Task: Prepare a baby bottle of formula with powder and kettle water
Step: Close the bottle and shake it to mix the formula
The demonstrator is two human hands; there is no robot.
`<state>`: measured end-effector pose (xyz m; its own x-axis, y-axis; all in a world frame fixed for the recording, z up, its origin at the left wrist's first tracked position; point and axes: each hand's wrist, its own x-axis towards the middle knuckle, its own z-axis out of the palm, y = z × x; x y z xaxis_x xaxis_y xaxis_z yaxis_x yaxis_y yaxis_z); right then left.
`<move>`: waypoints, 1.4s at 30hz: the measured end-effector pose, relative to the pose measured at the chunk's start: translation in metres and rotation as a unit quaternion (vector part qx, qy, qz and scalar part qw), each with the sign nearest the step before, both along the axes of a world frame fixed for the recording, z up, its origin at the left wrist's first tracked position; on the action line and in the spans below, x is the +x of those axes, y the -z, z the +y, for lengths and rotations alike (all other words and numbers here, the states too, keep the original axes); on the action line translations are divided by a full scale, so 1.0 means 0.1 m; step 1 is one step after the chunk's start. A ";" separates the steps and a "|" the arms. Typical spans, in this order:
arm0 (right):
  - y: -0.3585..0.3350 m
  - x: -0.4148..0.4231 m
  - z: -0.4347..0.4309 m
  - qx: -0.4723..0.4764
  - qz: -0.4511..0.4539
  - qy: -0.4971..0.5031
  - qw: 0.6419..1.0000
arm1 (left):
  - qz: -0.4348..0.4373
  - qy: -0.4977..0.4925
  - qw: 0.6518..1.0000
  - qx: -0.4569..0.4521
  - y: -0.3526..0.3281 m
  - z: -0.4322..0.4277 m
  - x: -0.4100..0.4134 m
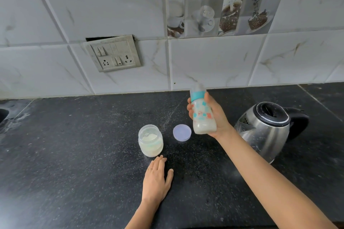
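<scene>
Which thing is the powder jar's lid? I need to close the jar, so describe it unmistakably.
On the black countertop, look between the open powder jar and the steel kettle. The lid lies flat there, just right of the jar. It is the only flat, pale lilac disc, while the jar and kettle stand tall.

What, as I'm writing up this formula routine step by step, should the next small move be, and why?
Probably the left hand should pick up the lid and close the powder jar: the jar stands open, the lid lies beside it, that hand rests free nearby, and the right hand grips a collared bottle holding milky liquid.
</scene>
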<state>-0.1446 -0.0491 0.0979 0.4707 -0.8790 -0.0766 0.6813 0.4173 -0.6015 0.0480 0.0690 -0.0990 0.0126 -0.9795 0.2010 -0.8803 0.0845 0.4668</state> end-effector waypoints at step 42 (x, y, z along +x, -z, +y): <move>0.03 0.02 0.01 -0.045 -0.072 -0.063 0.994 | -0.001 -0.004 1.000 -0.002 0.01 -0.01 0.00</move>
<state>-0.1431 -0.0481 0.0950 0.5779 -0.8125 0.0767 0.7092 0.4535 -0.5399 0.0484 0.0684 -0.1003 0.0196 -0.9784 0.2056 -0.8817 0.0800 0.4651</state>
